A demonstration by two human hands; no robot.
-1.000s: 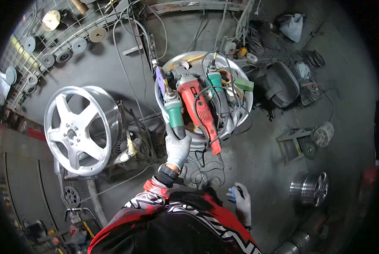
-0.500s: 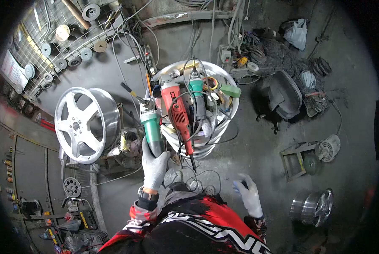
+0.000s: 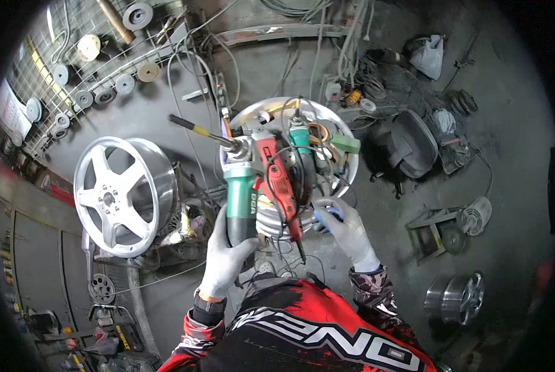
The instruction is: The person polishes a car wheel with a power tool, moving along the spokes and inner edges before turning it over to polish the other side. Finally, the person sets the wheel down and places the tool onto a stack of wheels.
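My left hand [image 3: 223, 260], in a white glove, is wrapped round the black rear body of a green angle grinder [image 3: 239, 189], raised upright with its metal head away from me. A side handle [image 3: 193, 127] with a black grip juts out left from that head. My right hand [image 3: 350, 234], also gloved, hovers by the stack's near right side, fingers apart and slightly bent, with nothing visible in them. Between the hands lies a red angle grinder [image 3: 277, 180] on the stacked wheel rims [image 3: 271, 226]. Beside it is a smaller teal grinder [image 3: 299, 137] with cords looped over it.
To the left a silver five-spoke wheel rim [image 3: 109, 197] stands on a machine. Grinding discs [image 3: 125, 84] hang on a wire rack. A black tub [image 3: 407, 146], a metal frame [image 3: 429, 239] and another rim [image 3: 454, 299] are on the floor at right. Cords trail below the stack.
The green grinder has been lifted towards me in my left hand, its side handle swinging further left. My right hand has moved up and left to the stack.
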